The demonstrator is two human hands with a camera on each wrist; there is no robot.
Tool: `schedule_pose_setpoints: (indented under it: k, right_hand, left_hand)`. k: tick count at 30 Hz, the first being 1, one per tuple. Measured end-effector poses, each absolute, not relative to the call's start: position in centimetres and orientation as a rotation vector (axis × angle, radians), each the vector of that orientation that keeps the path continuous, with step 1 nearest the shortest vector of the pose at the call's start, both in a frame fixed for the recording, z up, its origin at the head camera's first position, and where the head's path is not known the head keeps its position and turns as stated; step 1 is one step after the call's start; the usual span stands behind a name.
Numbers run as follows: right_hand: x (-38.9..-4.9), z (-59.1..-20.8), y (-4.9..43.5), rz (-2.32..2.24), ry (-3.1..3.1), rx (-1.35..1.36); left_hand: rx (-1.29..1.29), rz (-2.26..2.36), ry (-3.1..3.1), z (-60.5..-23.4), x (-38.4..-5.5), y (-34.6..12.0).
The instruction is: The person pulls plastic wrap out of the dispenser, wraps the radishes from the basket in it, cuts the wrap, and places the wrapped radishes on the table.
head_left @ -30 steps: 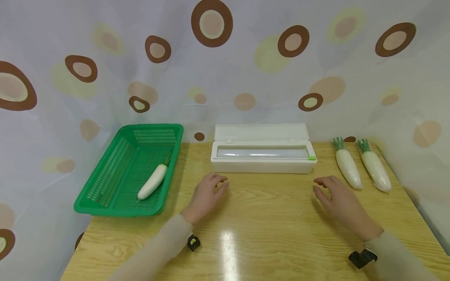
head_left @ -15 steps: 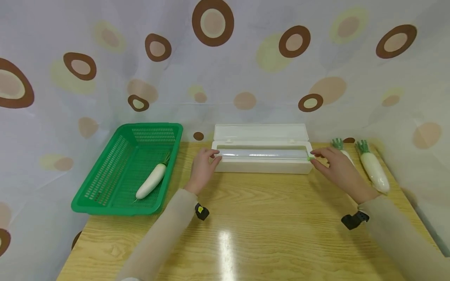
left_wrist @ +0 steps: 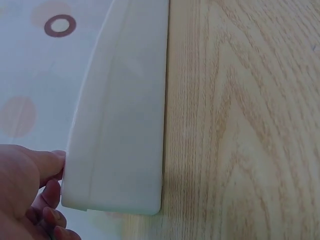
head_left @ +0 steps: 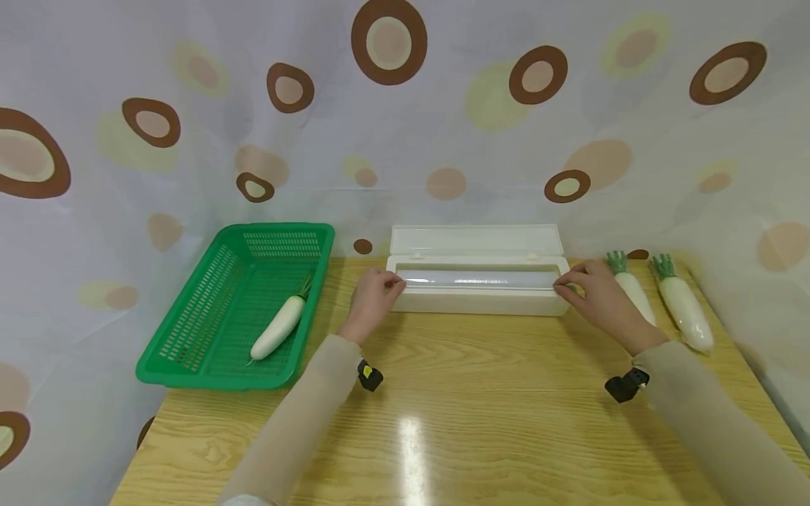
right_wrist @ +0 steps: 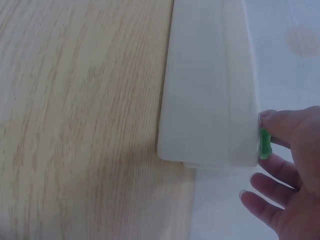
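A white cling film box stands at the back of the table, its lid raised and a roll of cling film inside. At the box's left end my left hand pinches the film's edge between thumb and forefinger. My right hand pinches it at the other end, beside the green cutter slider. Both wrist views show the box front with fingertips at its top edge; the film itself is hidden there.
A green basket on the left holds a white radish. To the right lie two more radishes, the outer one in shiny wrap and the inner one partly behind my right hand. A patterned sheet hangs behind the table.
Both hands have moved forward from the tabletop to the two ends of the box. Their thumbs and forefingers have come together on the cling film's edge. Box, basket and radishes stay put.
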State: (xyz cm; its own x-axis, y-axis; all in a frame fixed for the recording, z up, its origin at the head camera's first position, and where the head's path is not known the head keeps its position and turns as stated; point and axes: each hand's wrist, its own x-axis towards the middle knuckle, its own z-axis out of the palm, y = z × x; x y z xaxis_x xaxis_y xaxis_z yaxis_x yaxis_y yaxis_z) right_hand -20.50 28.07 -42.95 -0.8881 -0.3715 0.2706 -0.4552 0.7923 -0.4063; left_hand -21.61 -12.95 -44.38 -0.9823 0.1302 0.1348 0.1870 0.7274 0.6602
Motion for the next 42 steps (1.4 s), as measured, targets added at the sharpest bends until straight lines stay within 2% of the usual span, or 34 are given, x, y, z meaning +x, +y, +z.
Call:
schedule_pose_setpoints:
  k: [6, 26, 36, 42]
  right_hand:
    - [-21.2, -43.3, 27.7, 0.748, -2.805, 0.598]
    - [-22.3, -42.9, 26.7, 0.708, -2.941, 0.535]
    - [-22.3, -42.7, 27.4, 0.877, -2.876, 0.463]
    - [-22.6, -42.2, 28.0, 0.997, -2.928, 0.357]
  left_hand:
    - [-0.209, -1.132, -2.833, -44.5, -22.0, -12.8]
    - [-0.276, -1.224, -2.847, -44.3, -22.6, -12.1]
    - [-0.218, -1.353, -2.738, -44.1, -22.7, -12.7]
    - [-0.08, -1.599, -2.674, -43.5, -23.3, -13.0]
